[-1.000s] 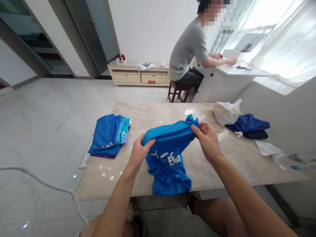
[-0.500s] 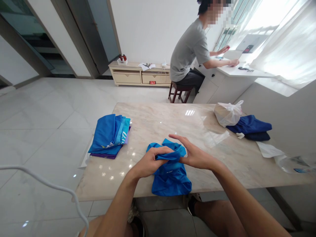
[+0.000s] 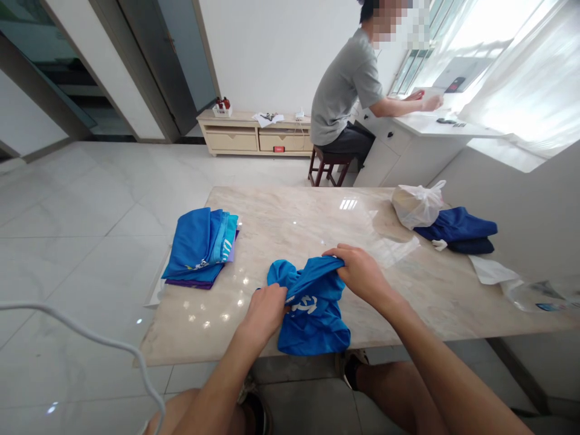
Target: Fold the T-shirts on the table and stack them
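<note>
A crumpled blue garment (image 3: 317, 329) with white lettering lies at the front edge of the marble-look table (image 3: 290, 223); its exact kind is hard to tell. My left hand (image 3: 267, 305) is closed on the cloth at its left side. At the upper right edge of the fabric, my right hand (image 3: 357, 269) pinches it between thumb and fingers. The cloth between both hands is pulled into a raised fold. To the left lies a stack of folded blue garments (image 3: 193, 241), with a purple one (image 3: 194, 284) at the bottom.
A tied white plastic bag (image 3: 417, 205) and dark blue cloth (image 3: 462, 229) lie at the table's right. Clear plastic packaging (image 3: 539, 293) is near them. A white cable (image 3: 81, 329) crosses the lower left. Beyond the table, a person (image 3: 342, 90) sits on a stool (image 3: 328, 166).
Both hands have closed on the garment and spread apart, stretching its upper part and exposing white lettering. The right hand's fingers were extended before. The seated person's hands came closer together.
</note>
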`<state>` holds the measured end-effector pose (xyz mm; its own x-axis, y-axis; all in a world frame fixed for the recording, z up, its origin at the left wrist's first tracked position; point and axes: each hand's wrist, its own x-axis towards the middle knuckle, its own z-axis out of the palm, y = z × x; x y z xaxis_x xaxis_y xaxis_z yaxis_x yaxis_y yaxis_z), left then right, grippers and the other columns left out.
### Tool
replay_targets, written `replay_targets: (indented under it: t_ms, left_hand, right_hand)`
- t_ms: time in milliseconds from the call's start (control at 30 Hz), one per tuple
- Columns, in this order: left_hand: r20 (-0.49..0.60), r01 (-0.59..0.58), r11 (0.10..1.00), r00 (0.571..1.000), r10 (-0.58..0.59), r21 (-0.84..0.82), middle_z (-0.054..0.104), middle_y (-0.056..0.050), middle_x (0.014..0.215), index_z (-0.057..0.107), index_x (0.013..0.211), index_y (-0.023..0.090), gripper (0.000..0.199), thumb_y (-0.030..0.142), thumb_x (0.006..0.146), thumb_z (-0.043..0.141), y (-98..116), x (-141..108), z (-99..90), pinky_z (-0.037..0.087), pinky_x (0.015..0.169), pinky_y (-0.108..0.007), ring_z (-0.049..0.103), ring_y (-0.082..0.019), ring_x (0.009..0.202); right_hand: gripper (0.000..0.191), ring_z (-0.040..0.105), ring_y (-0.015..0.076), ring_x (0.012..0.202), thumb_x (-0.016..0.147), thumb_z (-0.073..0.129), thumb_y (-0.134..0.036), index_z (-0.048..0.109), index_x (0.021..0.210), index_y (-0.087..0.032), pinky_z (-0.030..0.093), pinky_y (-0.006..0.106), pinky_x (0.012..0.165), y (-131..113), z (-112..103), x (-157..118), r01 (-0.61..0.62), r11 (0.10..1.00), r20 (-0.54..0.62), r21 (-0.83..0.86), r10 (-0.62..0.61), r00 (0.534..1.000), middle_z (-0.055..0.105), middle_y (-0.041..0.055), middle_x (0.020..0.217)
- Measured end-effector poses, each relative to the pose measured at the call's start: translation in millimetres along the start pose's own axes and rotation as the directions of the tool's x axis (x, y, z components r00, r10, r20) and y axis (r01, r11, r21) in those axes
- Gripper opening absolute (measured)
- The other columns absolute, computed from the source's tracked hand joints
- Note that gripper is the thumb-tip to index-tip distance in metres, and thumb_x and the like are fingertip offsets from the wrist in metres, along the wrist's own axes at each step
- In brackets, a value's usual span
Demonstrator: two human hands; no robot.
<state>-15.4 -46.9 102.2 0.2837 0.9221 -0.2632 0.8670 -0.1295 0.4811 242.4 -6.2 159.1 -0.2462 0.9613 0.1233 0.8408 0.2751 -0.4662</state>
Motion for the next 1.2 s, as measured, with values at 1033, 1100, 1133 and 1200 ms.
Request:
replay_targets:
  t_ms: [1033, 1100, 1133, 1200]
  left_hand:
    - [-0.461, -0.188, 0.725, 0.865, -0.197, -0.663, 0.072, -0.001, 0.08, 0.068, 0.084, 0.023, 0.007, 0.025, 0.085, 0.062, -28.7, 18.5, -42.9, 0.047, 0.074, -0.029, 0.065, -0.02, 0.079]
    - [-0.514, -0.289, 0.525, 0.781, -0.354, -0.801, 0.069, 0.002, 0.078, 0.069, 0.09, 0.022, 0.015, 0.036, 0.086, 0.066, -30.3, 20.3, -49.5, 0.046, 0.07, -0.026, 0.061, -0.018, 0.075]
    - [-0.526, -0.329, 0.452, 0.734, -0.429, -0.829, 0.069, 0.002, 0.079, 0.07, 0.094, 0.022, 0.021, 0.041, 0.085, 0.07, -32.4, 20.6, -53.4, 0.045, 0.07, -0.025, 0.06, -0.017, 0.075]
    - [-0.539, -0.368, 0.4, 0.656, -0.528, -0.839, 0.07, 0.002, 0.082, 0.072, 0.099, 0.021, 0.029, 0.045, 0.082, 0.075, -38.1, 21.1, -59.9, 0.046, 0.071, -0.024, 0.061, -0.017, 0.077]
  right_hand:
    - [0.032, 0.07, 0.0263, 0.082, 0.081, 0.053, -0.03, 0.08, 0.097, -0.02, 0.053, 0.037, 0.078, 23.6, -7.3, 22.7, -0.145, 0.909, -0.397, 0.392, 0.309, 0.864, 0.081, 0.0062, 0.089]
    - [0.03, 0.069, 0.0251, 0.08, 0.081, 0.054, -0.031, 0.079, 0.095, -0.02, 0.052, 0.035, 0.075, 20.5, -10.0, 25.2, -0.118, 0.899, -0.464, 0.422, 0.326, 0.824, 0.08, 0.0053, 0.085]
    - [0.03, 0.068, 0.0243, 0.078, 0.08, 0.054, -0.03, 0.079, 0.094, -0.02, 0.051, 0.034, 0.073, 18.8, -11.6, 26.0, -0.101, 0.891, -0.495, 0.442, 0.336, 0.802, 0.079, 0.0046, 0.082]
    - [0.029, 0.066, 0.0226, 0.073, 0.076, 0.055, -0.028, 0.078, 0.092, -0.02, 0.049, 0.031, 0.067, 15.3, -13.5, 26.8, -0.07, 0.874, -0.522, 0.481, 0.35, 0.778, 0.076, 0.003, 0.077]
